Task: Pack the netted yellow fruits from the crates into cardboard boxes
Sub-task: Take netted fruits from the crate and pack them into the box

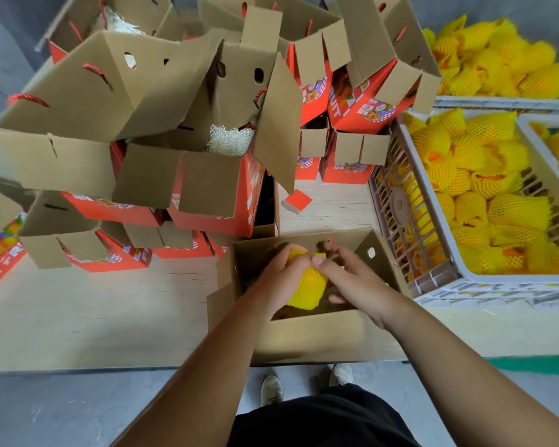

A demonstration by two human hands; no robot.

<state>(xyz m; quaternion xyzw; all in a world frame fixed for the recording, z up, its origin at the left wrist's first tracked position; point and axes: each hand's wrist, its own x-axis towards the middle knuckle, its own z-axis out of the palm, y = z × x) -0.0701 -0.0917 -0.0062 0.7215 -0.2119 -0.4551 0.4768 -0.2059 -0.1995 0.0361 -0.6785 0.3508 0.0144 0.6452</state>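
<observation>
While both arms reach down, left hand (279,279) and right hand (346,275) clamped round netted fruit (305,290) inside open box (313,333). Crate (439,285) just right; "FRUIT" on orange boxes (359,104) beyond.

Pale wood-grain counter (94,311): bears open cardboard box (307,333), stacked red boxes (207,217), white crate (433,253) of netted fruit.

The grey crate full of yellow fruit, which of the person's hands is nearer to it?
The right hand. It sits over the open cardboard box on the side facing the grey crate. The left hand grips the netted fruit on its far side, farther from the crate.
</observation>
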